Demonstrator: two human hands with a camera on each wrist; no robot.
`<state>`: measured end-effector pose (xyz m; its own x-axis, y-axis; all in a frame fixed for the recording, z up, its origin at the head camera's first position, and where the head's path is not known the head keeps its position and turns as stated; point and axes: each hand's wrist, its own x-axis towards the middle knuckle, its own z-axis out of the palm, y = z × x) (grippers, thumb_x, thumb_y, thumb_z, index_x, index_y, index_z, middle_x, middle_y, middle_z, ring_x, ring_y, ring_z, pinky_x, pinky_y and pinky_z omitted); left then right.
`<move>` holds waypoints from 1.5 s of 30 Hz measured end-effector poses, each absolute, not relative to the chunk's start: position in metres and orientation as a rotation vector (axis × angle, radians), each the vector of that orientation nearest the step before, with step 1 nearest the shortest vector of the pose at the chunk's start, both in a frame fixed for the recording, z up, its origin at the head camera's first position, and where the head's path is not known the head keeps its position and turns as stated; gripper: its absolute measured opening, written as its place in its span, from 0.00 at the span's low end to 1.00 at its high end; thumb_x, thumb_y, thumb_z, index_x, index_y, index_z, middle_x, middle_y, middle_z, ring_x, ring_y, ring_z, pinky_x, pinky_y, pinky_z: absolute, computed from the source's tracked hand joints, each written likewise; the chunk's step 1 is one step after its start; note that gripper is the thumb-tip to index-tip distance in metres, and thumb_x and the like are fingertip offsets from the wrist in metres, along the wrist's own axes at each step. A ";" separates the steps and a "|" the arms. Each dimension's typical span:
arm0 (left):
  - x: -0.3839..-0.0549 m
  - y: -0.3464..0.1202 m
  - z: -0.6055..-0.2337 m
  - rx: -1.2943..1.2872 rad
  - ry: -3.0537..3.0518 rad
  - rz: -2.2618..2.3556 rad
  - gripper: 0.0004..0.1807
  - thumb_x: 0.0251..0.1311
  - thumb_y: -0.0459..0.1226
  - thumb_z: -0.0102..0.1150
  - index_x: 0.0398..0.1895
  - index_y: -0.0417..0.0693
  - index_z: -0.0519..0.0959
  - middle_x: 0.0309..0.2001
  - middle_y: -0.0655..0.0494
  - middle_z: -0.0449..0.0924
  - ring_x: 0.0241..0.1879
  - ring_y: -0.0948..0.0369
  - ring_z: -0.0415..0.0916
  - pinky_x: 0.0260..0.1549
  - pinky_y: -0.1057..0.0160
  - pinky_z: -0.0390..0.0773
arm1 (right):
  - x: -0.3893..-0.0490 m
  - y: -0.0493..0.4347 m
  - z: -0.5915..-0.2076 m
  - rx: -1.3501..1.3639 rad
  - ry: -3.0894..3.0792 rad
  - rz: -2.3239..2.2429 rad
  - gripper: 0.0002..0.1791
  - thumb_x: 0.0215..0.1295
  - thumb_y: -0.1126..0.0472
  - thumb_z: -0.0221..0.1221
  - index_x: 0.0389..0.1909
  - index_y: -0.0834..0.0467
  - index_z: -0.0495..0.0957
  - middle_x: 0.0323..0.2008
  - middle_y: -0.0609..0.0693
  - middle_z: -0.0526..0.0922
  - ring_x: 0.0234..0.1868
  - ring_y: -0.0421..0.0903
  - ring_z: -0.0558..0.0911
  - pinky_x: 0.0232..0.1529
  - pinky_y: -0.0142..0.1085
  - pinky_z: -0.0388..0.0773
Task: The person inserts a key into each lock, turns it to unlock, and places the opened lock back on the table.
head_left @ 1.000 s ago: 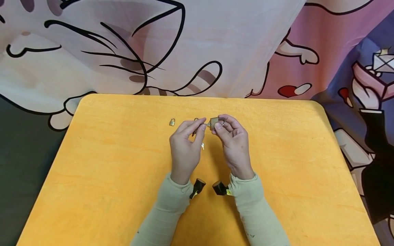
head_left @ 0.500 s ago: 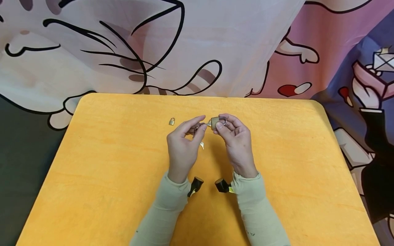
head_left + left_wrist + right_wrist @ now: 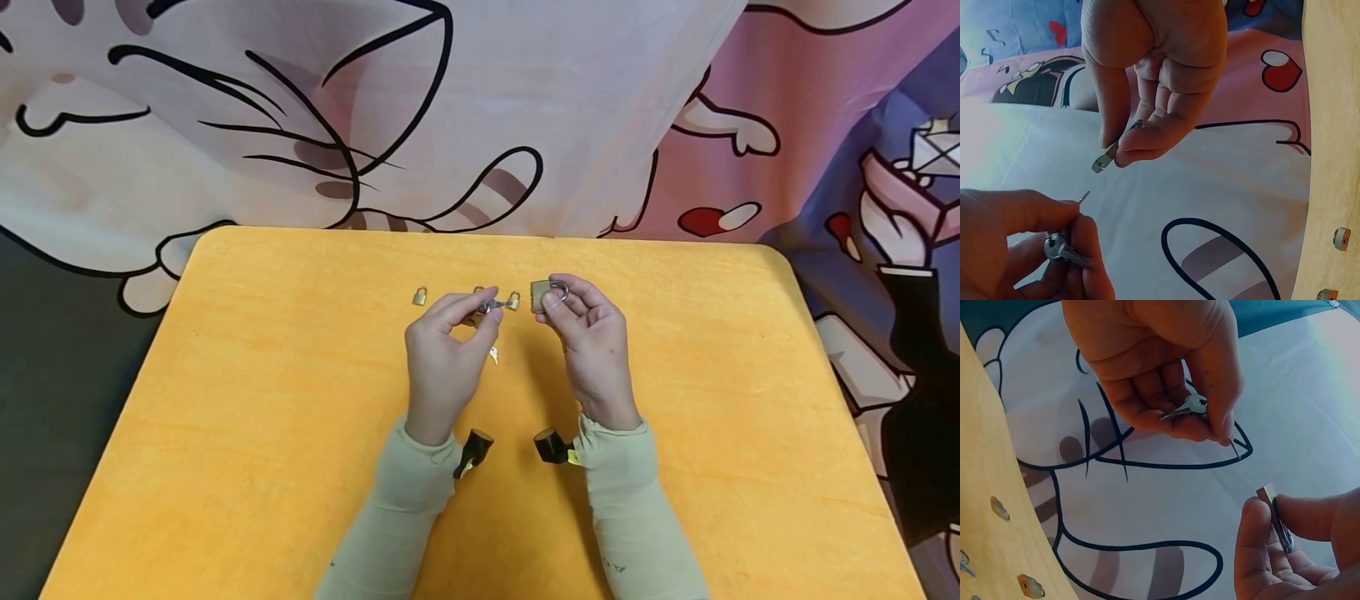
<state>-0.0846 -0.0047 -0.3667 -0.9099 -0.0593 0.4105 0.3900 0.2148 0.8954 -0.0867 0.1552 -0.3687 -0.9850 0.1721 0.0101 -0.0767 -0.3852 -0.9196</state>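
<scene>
Between the thumb and fingers of my left hand point(image 3: 447, 354) is a small silver key, its shaft pointing toward the padlock. A second key point(image 3: 1194, 405) hangs by the same fingers in the right wrist view. My right hand point(image 3: 595, 350) pinches a brass padlock point(image 3: 540, 296) by its body, with the curved shackle toward the palm. In the left wrist view a gap separates this padlock point(image 3: 1102, 164) from the tip of the held key point(image 3: 1084, 197). Whether the shackle is locked cannot be made out.
On the yellow table point(image 3: 300, 417) stand smaller brass padlocks, one at the left point(image 3: 419, 297) and another point(image 3: 513, 300) between the hands. A further padlock point(image 3: 477, 290) is mostly hidden behind the left fingers. A loose key point(image 3: 493, 356) lies nearer. A printed cloth point(image 3: 570, 125) hangs behind.
The key was at the padlock's end before; now they are apart. My right hand has moved right with the padlock, uncovering a small padlock behind. The left hand has shifted slightly left.
</scene>
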 end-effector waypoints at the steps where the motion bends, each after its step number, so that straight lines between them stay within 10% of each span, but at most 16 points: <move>1: -0.084 -0.005 -0.367 -0.310 -2.140 -1.743 0.11 0.60 0.30 0.69 0.46 0.37 0.87 0.39 0.51 0.86 0.34 0.60 0.81 0.37 0.60 0.82 | -0.087 0.155 -0.369 -0.130 -1.647 2.496 0.13 0.70 0.76 0.56 0.53 0.70 0.75 0.35 0.50 0.82 0.36 0.43 0.84 0.43 0.32 0.82; 45: -0.085 -0.002 -0.371 -0.375 -2.270 -1.770 0.09 0.68 0.34 0.61 0.34 0.36 0.85 0.23 0.55 0.78 0.24 0.62 0.74 0.24 0.59 0.78 | -0.085 0.150 -0.371 -0.012 -1.738 2.492 0.13 0.69 0.75 0.58 0.52 0.64 0.78 0.39 0.52 0.83 0.39 0.44 0.83 0.44 0.34 0.82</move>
